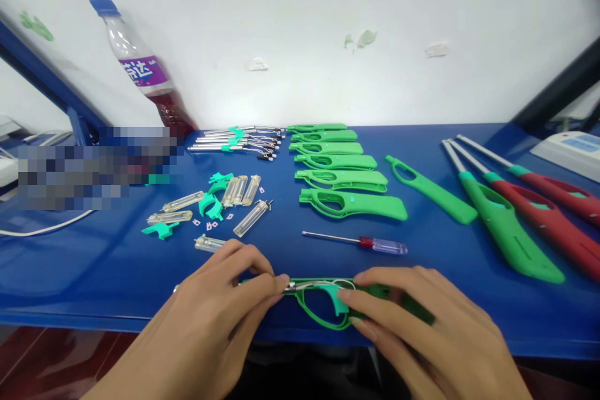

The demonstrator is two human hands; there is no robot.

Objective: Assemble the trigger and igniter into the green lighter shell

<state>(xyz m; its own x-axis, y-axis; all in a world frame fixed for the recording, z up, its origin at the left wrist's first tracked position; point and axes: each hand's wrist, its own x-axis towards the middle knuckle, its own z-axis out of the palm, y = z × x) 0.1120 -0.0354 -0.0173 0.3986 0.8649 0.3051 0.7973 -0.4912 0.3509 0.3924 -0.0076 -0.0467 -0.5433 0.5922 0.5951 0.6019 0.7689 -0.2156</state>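
A green lighter shell half (323, 323) lies between my hands near the table's front edge, its inside facing up. My left hand (229, 300) pinches its front end, thumb and fingers pressed by the metal tube and wire. My right hand (412, 312) grips the handle end, with fingertips at the teal trigger (334, 297) and a white wire loop. Much of the handle is hidden beneath the right hand. Just beyond lies a screwdriver (382, 245) with a clear purple and red handle.
Several green shell halves (360, 206) are stacked in a row behind. Metal tubes with wires (229, 139), clear fuel tanks (250, 219) and teal triggers (210, 206) lie left. Finished-looking lighters (515, 225) lie right. A drink bottle (143, 69) leans on the wall.
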